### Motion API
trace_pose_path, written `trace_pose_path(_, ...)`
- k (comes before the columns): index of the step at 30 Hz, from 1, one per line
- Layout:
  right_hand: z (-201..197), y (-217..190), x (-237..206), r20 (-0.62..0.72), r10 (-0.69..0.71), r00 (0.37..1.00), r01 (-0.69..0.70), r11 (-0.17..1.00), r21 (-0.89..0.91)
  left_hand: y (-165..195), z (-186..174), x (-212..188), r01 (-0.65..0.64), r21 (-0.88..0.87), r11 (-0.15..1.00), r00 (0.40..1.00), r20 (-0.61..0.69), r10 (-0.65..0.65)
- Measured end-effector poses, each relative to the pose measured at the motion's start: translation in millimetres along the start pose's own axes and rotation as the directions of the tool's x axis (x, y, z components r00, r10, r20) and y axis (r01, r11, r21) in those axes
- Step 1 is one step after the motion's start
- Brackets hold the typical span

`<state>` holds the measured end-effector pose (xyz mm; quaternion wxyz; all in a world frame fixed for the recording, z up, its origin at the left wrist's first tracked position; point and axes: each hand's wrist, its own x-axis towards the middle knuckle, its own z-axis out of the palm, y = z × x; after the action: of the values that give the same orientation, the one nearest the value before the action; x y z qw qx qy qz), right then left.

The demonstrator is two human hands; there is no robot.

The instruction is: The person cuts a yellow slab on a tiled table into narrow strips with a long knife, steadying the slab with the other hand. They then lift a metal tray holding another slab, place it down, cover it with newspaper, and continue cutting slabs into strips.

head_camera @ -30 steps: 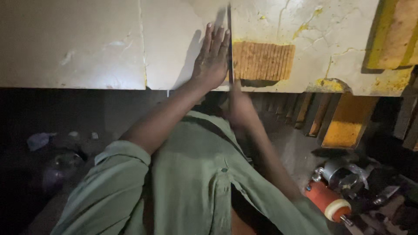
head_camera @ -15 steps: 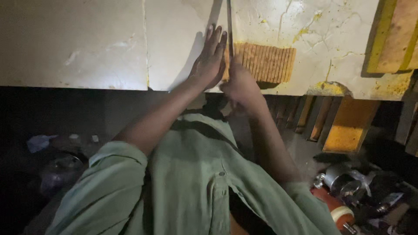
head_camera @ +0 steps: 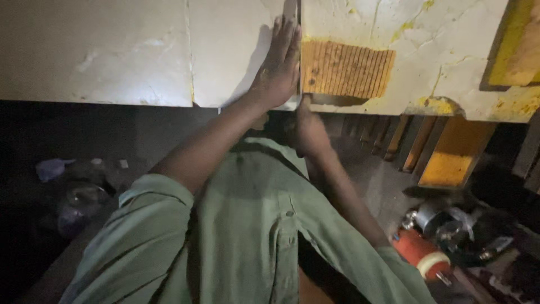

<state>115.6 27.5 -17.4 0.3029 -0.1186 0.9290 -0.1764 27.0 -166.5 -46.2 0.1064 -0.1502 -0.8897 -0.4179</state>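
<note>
So the left hand (head_camera: pixel 278 70) lies flat on the slab (head_camera: pixel 135 53), right next to the seam. The ribbed patch (head_camera: pixel 346 68) sits just right of that seam. The right hand (head_camera: pixel 308 130) is nearer, under the slab's edge. A power tool (head_camera: pixel 430 247) lies near right on the floor, the bag (head_camera: pixel 50 168) far left.

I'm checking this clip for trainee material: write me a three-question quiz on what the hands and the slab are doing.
1. True or false: the left hand lies flat, fingers spread, on the pale slab.
2. Where is the right hand? A) on the orange power tool B) at the slab's lower edge, under the seam C) on the green shirt
3. What colour is the ribbed patch right of the seam?

Key: 1 true. 2 B. 3 orange-yellow.
</note>
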Motion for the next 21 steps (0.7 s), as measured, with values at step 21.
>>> trace_pose_path(21, -21, -38, 14, 0.044, 0.059, 0.997, -0.063, 0.992, 0.111, 6, -26, -1, 0.168, 0.343, 0.924, 0.913, 0.300, -0.277)
